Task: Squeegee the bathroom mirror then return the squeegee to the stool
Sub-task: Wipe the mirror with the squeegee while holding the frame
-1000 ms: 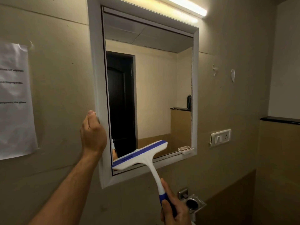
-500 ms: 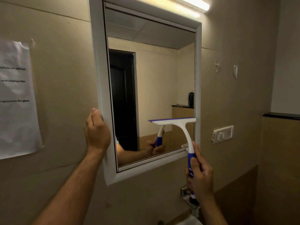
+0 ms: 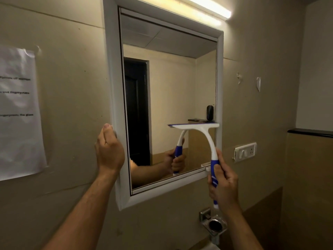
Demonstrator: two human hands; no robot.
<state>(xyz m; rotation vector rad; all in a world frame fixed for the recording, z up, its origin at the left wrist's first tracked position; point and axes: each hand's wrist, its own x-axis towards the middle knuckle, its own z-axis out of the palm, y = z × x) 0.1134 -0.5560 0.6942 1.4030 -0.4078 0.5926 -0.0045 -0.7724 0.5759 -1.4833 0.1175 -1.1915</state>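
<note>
Mirror: one, white frame, on the wall.
Squeegee: one, blade level against the mirror's lower right glass.
Right hand: fingers wrapped around the squeegee's blue handle, below the mirror's right corner.
Left hand: curled around the mirror's left frame edge.
Paper sheet: one, left of the mirror.
Switch plate: one, right of the mirror.

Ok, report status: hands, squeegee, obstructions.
Left hand gripping white mirror frame. Right hand holding blue-and-white squeegee, blade on glass, right side. Nothing blocking.
</note>
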